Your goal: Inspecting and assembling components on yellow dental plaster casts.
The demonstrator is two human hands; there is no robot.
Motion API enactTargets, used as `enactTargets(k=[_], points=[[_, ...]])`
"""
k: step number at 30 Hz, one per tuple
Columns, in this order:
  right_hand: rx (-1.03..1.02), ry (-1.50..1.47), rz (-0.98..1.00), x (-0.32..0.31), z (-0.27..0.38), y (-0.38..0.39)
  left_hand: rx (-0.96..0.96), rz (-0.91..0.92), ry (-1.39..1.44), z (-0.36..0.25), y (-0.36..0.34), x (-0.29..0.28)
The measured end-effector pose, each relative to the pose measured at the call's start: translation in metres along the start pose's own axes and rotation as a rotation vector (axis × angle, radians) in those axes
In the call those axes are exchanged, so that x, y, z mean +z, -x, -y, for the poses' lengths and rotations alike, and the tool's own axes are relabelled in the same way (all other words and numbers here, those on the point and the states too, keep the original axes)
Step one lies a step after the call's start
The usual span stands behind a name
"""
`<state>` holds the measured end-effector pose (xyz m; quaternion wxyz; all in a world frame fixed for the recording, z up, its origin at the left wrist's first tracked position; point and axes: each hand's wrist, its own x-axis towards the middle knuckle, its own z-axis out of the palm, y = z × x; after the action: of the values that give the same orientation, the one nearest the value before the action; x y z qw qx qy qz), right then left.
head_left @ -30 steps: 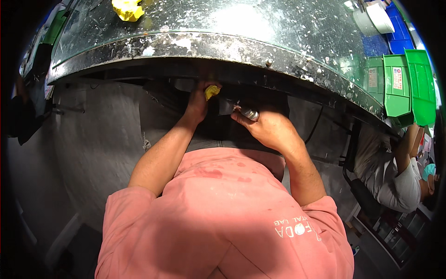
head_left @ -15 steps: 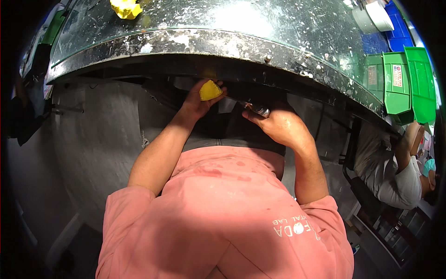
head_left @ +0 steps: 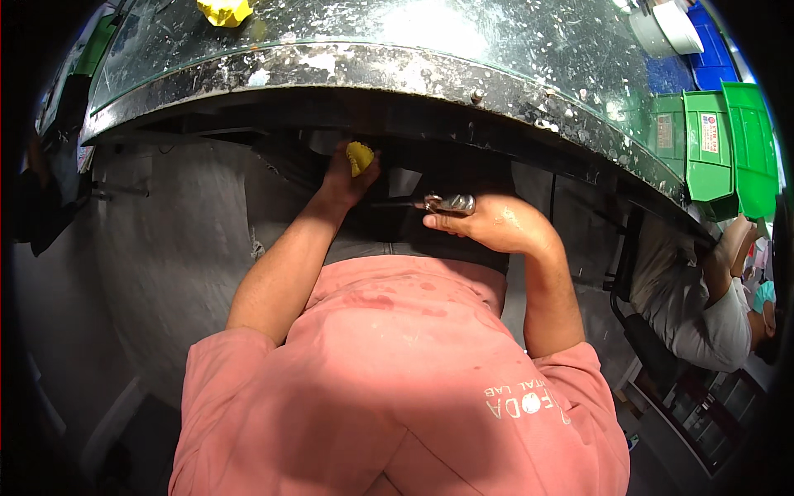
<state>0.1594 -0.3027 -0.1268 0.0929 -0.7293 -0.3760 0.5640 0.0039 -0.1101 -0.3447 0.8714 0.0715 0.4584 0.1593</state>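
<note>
Below the bench's front edge, my left hand (head_left: pixel 337 183) grips a yellow dental cast (head_left: pixel 360 159) with a scalloped, tooth-like rim. Its fingers are wrapped round the piece and partly lost in shadow. To the right, my right hand (head_left: pixel 504 223) is closed round a metal air blow gun (head_left: pixel 449 203), thumb along its near side. The gun's thin dark nozzle points left toward my left hand and ends a little nearer to me than the cast, apart from it. Part of the gun's grip is hidden by my right hand.
A dark, white-speckled workbench (head_left: pixel 331 62) with a glass top spans the far side. On it lie a crumpled-looking yellow lump (head_left: pixel 224 11), a white round container (head_left: pixel 676 29), a blue bin (head_left: pixel 710 50) and green bins (head_left: pixel 709 149). Another person (head_left: pixel 691 306) sits at the right.
My left hand has turned the yellow cast so its scalloped rim shows, shifting slightly left. The blow gun has swung, its nozzle now lower and nearer my body.
</note>
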Motion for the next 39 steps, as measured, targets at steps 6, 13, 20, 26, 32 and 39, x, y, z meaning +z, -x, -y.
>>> enactTargets(k=[6,13,20,26,32,39], points=[[0.004,0.097,0.01,-0.004,-0.01,0.009,0.043,-0.077,-0.024,0.0,0.016,0.023],[-0.029,-0.062,-0.12,-0.021,0.009,0.038,-0.179,0.122,-0.352,-0.001,0.015,0.015],[0.151,0.0,-0.151,-0.017,0.02,0.029,-0.061,-0.024,-0.713,0.015,0.012,0.018],[-0.133,-0.035,-0.508,0.009,-0.003,-0.002,0.087,0.062,-0.774,0.018,0.018,0.025],[-0.311,-0.133,-0.494,0.003,-0.009,-0.014,0.124,0.075,-0.765,0.019,0.016,0.024],[-0.264,-0.047,-0.597,0.007,-0.007,-0.015,0.142,0.068,-0.755,0.02,0.016,0.025]])
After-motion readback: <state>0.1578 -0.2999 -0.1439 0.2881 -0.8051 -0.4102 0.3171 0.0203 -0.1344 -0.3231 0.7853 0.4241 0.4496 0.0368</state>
